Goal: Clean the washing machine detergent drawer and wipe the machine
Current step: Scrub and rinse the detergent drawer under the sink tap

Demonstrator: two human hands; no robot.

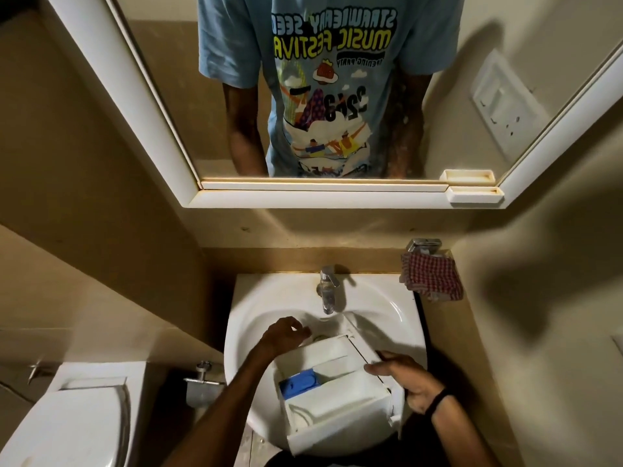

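Detergent drawer (pixel 337 382) is sitting tilted in the white sink (pixel 387 308), below the faucet (pixel 328 291). Blue insert (pixel 300 384) is sitting in its left compartment. Right hand (pixel 408 382) is gripping the drawer's right edge. Left hand (pixel 286 333) is hovering over the basin near the drawer's far corner, fingers loosely curled, holding nothing. Red-checked cloth (pixel 431 278) is hanging right of the sink. Mirror (pixel 202 96) is reflecting a blue printed T-shirt (pixel 330 96). Toilet (pixel 67 426) is showing lower left.

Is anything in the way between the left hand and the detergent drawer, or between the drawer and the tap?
Nothing visible. The left hand hovers just beside the detergent drawer, which the right hand holds in the sink; only bare basin lies between drawer and tap.
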